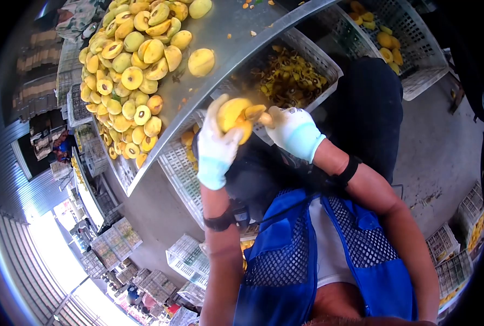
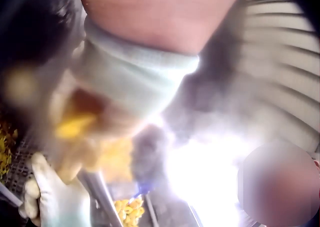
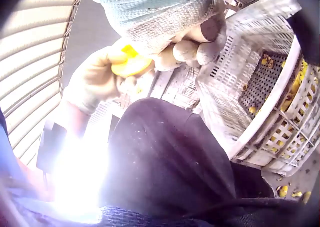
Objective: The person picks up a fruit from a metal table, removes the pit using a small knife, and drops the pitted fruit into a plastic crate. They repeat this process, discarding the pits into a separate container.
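A yellow fruit (image 1: 233, 113) is pinched between the thumb and fingers of my gloved left hand (image 1: 217, 138), above my lap by the table's edge. My gloved right hand (image 1: 295, 130) is close on its right side, curled round a brown handle; the handle's end (image 3: 209, 29) shows at the fist in the right wrist view. An orange piece (image 1: 254, 112) lies between fruit and right hand; whether it is cut loose cannot be told. In the right wrist view the fruit (image 3: 132, 64) covers part of the left fingers. The left wrist view is blurred near the left hand.
A large pile of halved yellow fruit (image 1: 132, 78) lies on the metal table (image 1: 220, 32), with one piece (image 1: 201, 62) apart from it. Beyond my hands a white crate (image 1: 329, 65) holds peelings (image 1: 291, 81). Another crate (image 1: 416, 81) with yellow fruit stands at upper right.
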The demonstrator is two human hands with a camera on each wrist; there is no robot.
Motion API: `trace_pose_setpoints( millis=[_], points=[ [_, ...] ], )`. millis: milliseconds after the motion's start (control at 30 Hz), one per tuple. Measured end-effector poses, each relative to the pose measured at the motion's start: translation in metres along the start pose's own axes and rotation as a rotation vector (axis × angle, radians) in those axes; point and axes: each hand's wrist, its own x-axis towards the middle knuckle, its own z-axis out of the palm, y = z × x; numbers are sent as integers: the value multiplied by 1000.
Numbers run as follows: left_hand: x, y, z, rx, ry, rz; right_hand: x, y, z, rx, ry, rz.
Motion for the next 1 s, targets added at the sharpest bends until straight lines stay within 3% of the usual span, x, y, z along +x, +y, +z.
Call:
trace_pose_setpoints(
  millis=[33, 133, 200, 267, 367, 467, 600, 667, 800, 833, 967, 1000],
  points=[
    [-3, 10, -15, 79, 11, -38, 1, -2, 0, 9, 36, -4],
    [-24, 6, -59, 155, 104, -150, 1, -13, -31, 452, -117, 182],
    [-40, -22, -85, 577, 136, -177, -1, -17, -35, 621, -161, 250],
    [-48, -27, -104, 826, 37, -372, 2, -18, -37, 632, -197, 258],
    [-22, -28, -101, 562, 86, -296, 1, -23, -40, 631, -218, 257],
    [31, -31, -69, 382, 136, -92, 3, -25, -40, 648, -264, 310],
    [121, -60, -29, 404, 176, 57, 2, -25, -45, 703, -261, 346],
    [151, -67, -14, 530, 100, -17, 3, -20, -39, 754, -212, 348],
    [170, -75, -21, 492, 32, -50, 4, -16, -43, 840, -181, 365],
    [166, -75, -22, 386, 104, 2, 3, -16, -45, 872, -177, 369],
    [134, -64, -30, -810, 124, -173, 4, -10, -35, 968, -166, 317],
    [121, -54, -28, -905, 103, -167, 4, -11, -37, 978, -189, 323]
  ],
)
